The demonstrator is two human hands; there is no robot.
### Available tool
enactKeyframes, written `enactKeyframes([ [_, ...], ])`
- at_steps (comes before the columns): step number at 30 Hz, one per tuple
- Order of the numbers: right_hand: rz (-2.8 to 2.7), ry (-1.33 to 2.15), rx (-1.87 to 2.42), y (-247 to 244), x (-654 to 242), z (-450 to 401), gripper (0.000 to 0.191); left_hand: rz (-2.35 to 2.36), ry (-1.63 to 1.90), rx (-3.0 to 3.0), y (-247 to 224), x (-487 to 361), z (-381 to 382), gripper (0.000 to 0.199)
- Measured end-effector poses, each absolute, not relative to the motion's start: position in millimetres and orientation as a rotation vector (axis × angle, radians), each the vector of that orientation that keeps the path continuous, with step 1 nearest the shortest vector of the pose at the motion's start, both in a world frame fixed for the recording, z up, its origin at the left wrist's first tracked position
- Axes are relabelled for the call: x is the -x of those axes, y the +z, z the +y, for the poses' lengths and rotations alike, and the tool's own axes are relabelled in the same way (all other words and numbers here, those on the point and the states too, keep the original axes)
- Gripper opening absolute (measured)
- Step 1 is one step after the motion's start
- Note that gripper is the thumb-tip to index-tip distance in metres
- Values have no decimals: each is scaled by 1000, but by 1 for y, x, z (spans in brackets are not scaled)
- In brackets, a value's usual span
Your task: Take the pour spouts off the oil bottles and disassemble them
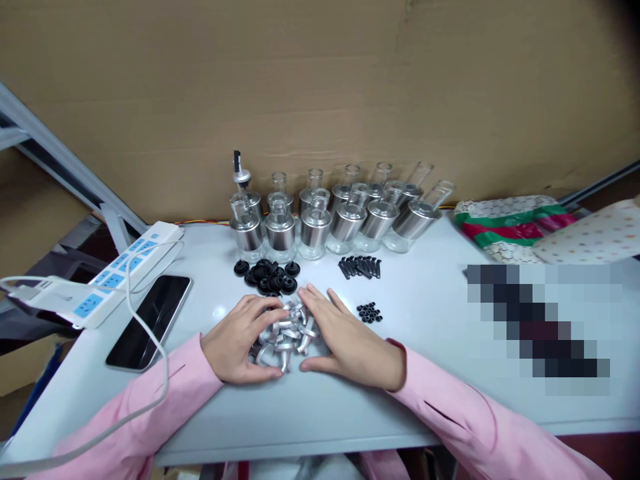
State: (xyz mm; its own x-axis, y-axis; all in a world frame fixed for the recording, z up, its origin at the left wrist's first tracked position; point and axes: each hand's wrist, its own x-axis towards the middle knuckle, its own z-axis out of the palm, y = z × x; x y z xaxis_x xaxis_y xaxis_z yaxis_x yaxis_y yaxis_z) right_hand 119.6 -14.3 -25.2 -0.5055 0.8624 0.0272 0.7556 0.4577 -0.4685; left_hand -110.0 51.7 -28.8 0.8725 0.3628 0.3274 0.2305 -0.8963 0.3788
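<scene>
A loose heap of silver-coloured pourer parts [286, 340] lies on the table between my two hands. My left hand [245, 340] curves around the heap's left side, fingers apart and touching the parts. From the right, my right hand [345, 337] rests against the same heap, its fingers stretched forward and thumb spread. Neither hand grips a single part. Just beyond them is a pile of black round stoppers [267, 275]. Small black rings [369, 312] and black narrow flaps [360, 267] lie in groups to the right of my right hand.
Two rows of glass bottles with metal sleeves [315, 230] stand at the back; one carries a pourer [241, 175]. On the left are a phone [149, 323], a power strip [131, 273] and a white cable [145, 327] crossing my left sleeve. A patterned bag [520, 230] lies right.
</scene>
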Motion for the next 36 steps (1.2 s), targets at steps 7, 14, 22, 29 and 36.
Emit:
enactKeyframes([
  [7, -2415, 644, 1346, -16, -134, -10, 83, 411, 556, -2700, -28, 109, 53, 70],
  [14, -2383, 497, 1222, -16, -141, -6, 52, 425, 544, -2690, -26, 108, 53, 68],
  [22, -2394, 386, 1203, -17, -137, -6, 53, 409, 551, -2706, -26, 107, 53, 68],
  [29, -2413, 434, 1205, -16, -137, -8, 76, 437, 592, -2749, -30, 110, 53, 72],
  [36, -2409, 496, 1227, -7, -137, -9, 83, 422, 704, -2764, -32, 110, 49, 70],
])
